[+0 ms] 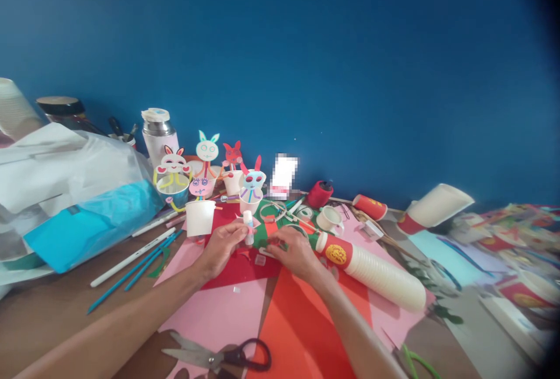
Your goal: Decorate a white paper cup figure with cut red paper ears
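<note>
A: ok so how would you have handled that glue stick [248,228]? It was near the middle of the frame, almost upright, white end on top.

B: imo a light pinch round the barrel was the right call, a hard squeeze would probably just have made it wobble. Couldn't tell if the cap was on, so I'd have checked that first. Any glue I'd have put on thin, well clear of the red paper [258,274] and that little pale scrap [260,260], so nothing stuck by accident.

A: and the hands?

B: left hand [225,245] had the stick between thumb and fingers, with its forearm [144,309] slanting up from the lower left corner. Right hand [297,251] was just right of centre, palm down, fingers bent over the green paper [261,234]. No idea if it gripped anything, the fingertips were too unclear.

A: scissors [212,360] in the way?

B: nah, they lay at the bottom edge, blades parted, well apart from both hands.
</note>
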{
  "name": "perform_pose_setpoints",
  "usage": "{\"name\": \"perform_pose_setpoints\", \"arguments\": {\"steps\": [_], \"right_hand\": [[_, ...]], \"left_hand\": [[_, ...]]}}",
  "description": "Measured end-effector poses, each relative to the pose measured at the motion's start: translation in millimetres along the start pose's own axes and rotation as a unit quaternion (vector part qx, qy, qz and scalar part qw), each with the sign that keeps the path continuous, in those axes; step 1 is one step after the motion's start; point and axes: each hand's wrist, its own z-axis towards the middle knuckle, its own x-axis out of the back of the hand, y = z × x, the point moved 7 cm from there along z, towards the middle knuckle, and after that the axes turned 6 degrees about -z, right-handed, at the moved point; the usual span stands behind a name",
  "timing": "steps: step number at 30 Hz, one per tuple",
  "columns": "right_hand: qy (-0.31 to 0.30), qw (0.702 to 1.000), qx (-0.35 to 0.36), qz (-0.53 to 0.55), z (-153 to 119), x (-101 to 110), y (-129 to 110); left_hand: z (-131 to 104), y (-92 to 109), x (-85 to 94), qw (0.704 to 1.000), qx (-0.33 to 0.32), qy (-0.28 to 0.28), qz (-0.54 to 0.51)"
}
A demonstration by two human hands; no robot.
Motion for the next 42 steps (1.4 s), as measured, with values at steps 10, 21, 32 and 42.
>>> {"name": "perform_pose_setpoints", "arguments": {"steps": [10,21,32,42], "right_hand": [[-0.025,0.998,0.047,-0.031,-1.1,-4.9,-11.3],[0.007,0.994,-0.007,0.107,3.7,1.6,13.0],[0.004,0.996,0.019,0.088,4.0,7.0,0.6],[-0.004,0.998,0.065,0.019,2.4,8.5,-6.6]], "left_hand": [[3.1,8.9,7.2,0.963,-0.047,-0.04,0.262],[-4.0,3.7,-11.0,0.926,-0.052,-0.125,0.354],[-4.7,1.7,-13.0,0.912,-0.051,-0.137,0.383],[-4.5,1.1,-13.5,0.891,-0.048,-0.135,0.431]]}}
